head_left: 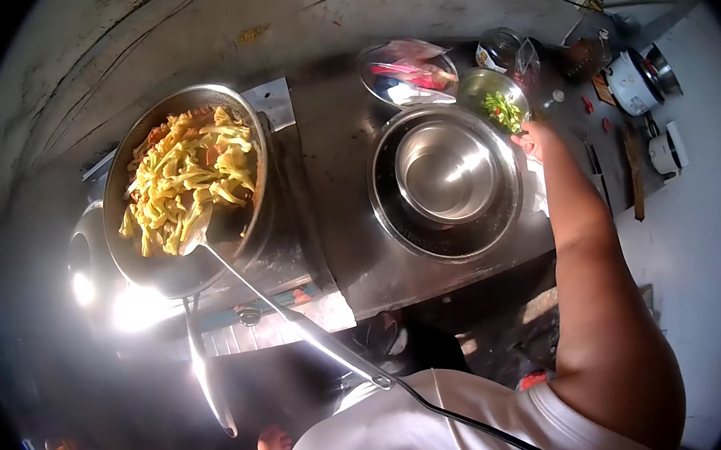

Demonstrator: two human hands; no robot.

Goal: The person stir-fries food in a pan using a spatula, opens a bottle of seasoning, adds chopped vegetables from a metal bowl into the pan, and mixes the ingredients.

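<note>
My right hand (531, 139) reaches across the counter and is closed on the near rim of a small metal bowl (471, 91). Chopped green pieces (503, 112) with bits of red lie in that bowl. Low beside my body hangs my left hand (273, 444), its fingers loosely curled and nothing visible in them. A pan (261, 161) on the left holds cauliflower pieces (191, 176) with some reddish bits. A long-handled metal spatula (300, 317) rests with its head in the food, its handle reaching toward my body. The pan's handle (205, 370) also points my way.
Nested metal basins (386, 222) stand mid-counter. Behind them is a bowl (373, 89) with red and white plastic packets. A glass jar (499, 45), a knife (599, 176), a wooden stick (635, 172) and a white rice cooker (630, 86) are at the right.
</note>
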